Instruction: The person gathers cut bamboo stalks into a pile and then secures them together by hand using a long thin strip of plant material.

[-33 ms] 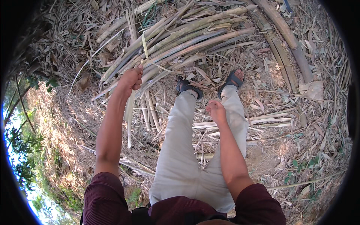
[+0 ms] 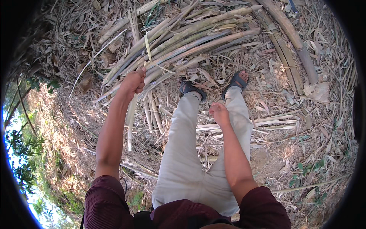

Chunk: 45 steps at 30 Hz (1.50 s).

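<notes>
Long thin bamboo poles [image 2: 198, 33] lie in a curved bundle on the ground ahead of me. A pale, flat bamboo strip [image 2: 147, 47] passes over the bundle's left part, with a twist or knot just beyond my fingers. My left hand [image 2: 133, 81] is closed in a fist around this strip at the bundle's near edge. The strip's loose tail hangs down below the fist. My right hand [image 2: 219, 113] hovers by my right shin, its fingers curled in and nothing visible in them. It is apart from the bundle.
Two thick bamboo poles [image 2: 295, 40] lie at the far right. Pale split pieces [image 2: 267, 123] rest beside my right leg. My sandalled feet [image 2: 238, 81] stand at the bundle's near side. Dry leaves and stalks cover the ground; green foliage [image 2: 24, 149] shows at the left.
My left hand has shifted down very slightly, and the strip's hanging tail has swung a little to the left. My right hand has hardly moved.
</notes>
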### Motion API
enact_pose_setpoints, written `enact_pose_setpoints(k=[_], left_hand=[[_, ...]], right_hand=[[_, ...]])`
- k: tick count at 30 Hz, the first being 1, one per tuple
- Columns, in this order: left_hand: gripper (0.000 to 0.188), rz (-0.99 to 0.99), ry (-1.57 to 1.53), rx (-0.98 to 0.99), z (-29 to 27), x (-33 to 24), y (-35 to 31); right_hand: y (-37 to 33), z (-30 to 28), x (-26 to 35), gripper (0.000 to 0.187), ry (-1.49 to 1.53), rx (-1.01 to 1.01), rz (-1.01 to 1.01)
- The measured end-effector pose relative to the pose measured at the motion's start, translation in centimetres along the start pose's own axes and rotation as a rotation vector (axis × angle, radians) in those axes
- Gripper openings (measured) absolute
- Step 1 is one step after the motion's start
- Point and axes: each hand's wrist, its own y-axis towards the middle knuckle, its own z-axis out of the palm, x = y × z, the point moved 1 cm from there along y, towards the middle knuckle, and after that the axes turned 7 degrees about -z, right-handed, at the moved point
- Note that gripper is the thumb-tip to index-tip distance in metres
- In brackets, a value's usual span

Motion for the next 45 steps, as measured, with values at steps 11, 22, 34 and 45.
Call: enact_pose_setpoints(k=[11, 22, 34, 45], left_hand=[[0.036, 0.007, 0.468, -0.071, -0.9, 1.2, -13.2], [0.031, -0.056, 0.237, 0.044, -0.3, 2.0, -0.7], [0.038, -0.005, 0.151, 0.019, 7.0, -2.0, 3.9], [0.023, 0.023, 0.040, 0.057, 11.2, -6.6, 9.6]], right_hand=[[-1.0, 1.7, 1.7, 0.027, -0.154, -0.012, -0.082], [0.0, 4.3, -2.3, 0.026, -0.125, -0.001, -0.020], [2.2, 5.8, -0.8, 0.023, 0.042, 0.072, -0.071], [3.0, 2.5, 0.2, 0.024, -0.056, -0.004, -0.096]])
